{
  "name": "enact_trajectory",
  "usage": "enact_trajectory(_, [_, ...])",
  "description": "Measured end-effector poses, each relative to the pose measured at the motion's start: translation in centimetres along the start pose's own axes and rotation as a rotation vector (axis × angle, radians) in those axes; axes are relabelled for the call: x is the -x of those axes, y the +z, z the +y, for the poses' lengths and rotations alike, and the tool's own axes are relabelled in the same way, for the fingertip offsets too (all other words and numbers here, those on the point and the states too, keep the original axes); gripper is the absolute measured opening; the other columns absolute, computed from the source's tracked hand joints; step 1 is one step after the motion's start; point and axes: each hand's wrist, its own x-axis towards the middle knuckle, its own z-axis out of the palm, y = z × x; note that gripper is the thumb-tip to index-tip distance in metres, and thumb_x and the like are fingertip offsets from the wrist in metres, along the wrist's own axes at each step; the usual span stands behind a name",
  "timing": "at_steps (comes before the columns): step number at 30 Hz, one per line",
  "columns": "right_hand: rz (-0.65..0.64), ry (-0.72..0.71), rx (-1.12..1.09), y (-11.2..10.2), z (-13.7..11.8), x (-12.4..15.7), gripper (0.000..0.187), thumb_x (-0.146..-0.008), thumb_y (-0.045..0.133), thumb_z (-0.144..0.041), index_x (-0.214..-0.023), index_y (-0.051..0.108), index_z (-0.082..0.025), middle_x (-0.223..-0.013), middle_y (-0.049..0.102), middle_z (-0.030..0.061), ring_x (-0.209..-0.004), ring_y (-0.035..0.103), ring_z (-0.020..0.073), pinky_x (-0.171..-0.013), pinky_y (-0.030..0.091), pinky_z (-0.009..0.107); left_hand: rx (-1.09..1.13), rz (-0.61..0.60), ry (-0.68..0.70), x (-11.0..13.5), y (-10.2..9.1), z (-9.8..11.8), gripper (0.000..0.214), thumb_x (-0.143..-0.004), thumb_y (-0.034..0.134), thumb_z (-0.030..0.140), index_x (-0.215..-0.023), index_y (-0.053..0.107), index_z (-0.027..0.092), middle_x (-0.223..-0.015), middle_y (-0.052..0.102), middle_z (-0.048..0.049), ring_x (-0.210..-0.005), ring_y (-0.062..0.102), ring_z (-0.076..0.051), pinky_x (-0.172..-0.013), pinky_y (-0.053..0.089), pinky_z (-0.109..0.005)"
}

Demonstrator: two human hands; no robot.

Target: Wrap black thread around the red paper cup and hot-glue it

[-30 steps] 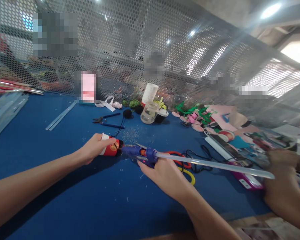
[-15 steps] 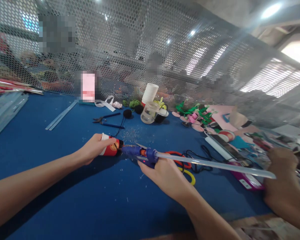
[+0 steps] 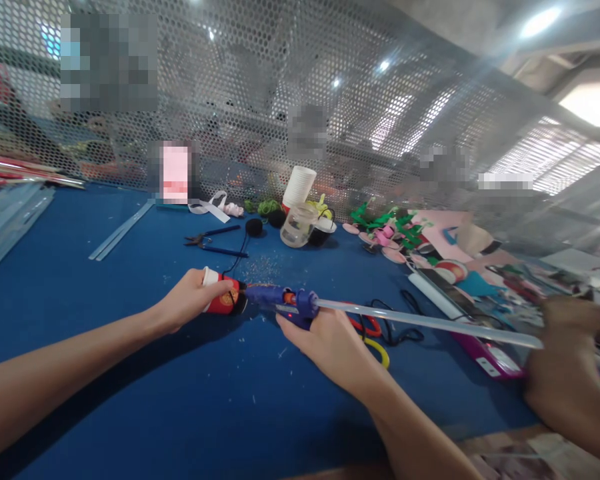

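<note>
My left hand point(image 3: 187, 301) is closed around a red paper cup point(image 3: 226, 298) with a white rim, lying on its side above the blue table. Black yarn wraps the cup's base end, and a strand runs from it to a black yarn ball point(image 3: 253, 227). My right hand point(image 3: 337, 343) grips a blue glue gun point(image 3: 280, 298), its nozzle close against the black-wrapped end; whether it touches cannot be made out. A long clear glue stick point(image 3: 430, 322) sticks out of the gun's back toward the right. A small red light glows on the gun.
Blue-handled pliers point(image 3: 217, 241), a clear plastic cup point(image 3: 299, 225) and stacked paper cups point(image 3: 300, 185) stand beyond my hands. Scissors point(image 3: 379, 352) and a purple power strip point(image 3: 490, 353) lie right. Another person's hand point(image 3: 565, 333) is at the right edge. A perforated metal screen point(image 3: 250, 87) borders the table.
The glue gun and its stick have shifted slightly, with the nozzle still at the cup's wrapped end. The other person's hand at the right has moved a little.
</note>
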Motion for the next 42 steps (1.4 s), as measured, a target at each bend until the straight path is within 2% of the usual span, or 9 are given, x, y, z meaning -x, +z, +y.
enact_trajectory(7, [-0.009,-0.007,0.000,-0.1,0.0,-0.4,0.017,-0.070,0.043,-0.023,-0.071,0.059,-0.016,-0.055,0.053,0.0011,-0.050,0.047,0.0130,-0.050,0.035,0.023,-0.028,0.002,0.020,0.2,0.1,0.3,0.026,-0.061,0.052,0.039,-0.050,0.044,0.016,-0.043,0.036,0.0059,-0.039,0.028,-0.007,-0.040,0.018,-0.021])
enact_trajectory(17, [0.006,0.011,-0.112,0.1,0.3,-0.5,0.015,-0.071,0.043,-0.024,-0.063,0.053,-0.017,-0.051,0.053,-0.0009,-0.046,0.044,0.0107,-0.049,0.035,0.023,-0.142,-0.009,0.069,0.5,0.2,0.4,0.033,-0.063,0.050,0.038,-0.044,0.032,0.018,-0.042,0.027,0.0071,-0.039,0.022,-0.006,-0.039,0.014,-0.021])
enact_trajectory(26, [-0.001,0.063,-0.176,0.1,0.2,-0.8,0.017,-0.070,0.044,-0.025,-0.055,0.048,-0.017,-0.037,0.043,-0.0049,-0.037,0.043,0.0090,-0.042,0.035,0.021,-0.187,-0.020,0.094,0.7,0.3,0.5,0.033,-0.063,0.049,0.039,-0.044,0.031,0.018,-0.043,0.027,0.0068,-0.040,0.021,-0.006,-0.039,0.015,-0.021])
enact_trajectory(34, [-0.124,0.159,-0.319,-0.3,0.4,-1.5,0.024,-0.069,0.047,-0.028,-0.049,0.047,-0.015,-0.035,0.045,-0.0030,-0.032,0.041,0.0073,-0.037,0.036,0.019,-0.224,-0.027,0.143,0.7,0.1,0.2,0.030,-0.064,0.049,0.038,-0.046,0.038,0.017,-0.044,0.031,0.0061,-0.041,0.025,-0.006,-0.040,0.019,-0.020])
enact_trajectory(42, [-0.196,0.179,-0.398,-0.5,1.1,-1.7,0.026,-0.070,0.047,-0.034,-0.052,0.049,-0.014,-0.036,0.044,-0.0031,-0.031,0.042,0.0073,-0.036,0.038,0.019,-0.245,-0.065,0.165,0.9,0.0,0.3,0.027,-0.065,0.048,0.037,-0.049,0.045,0.015,-0.045,0.037,0.0049,-0.042,0.029,-0.007,-0.040,0.023,-0.020])
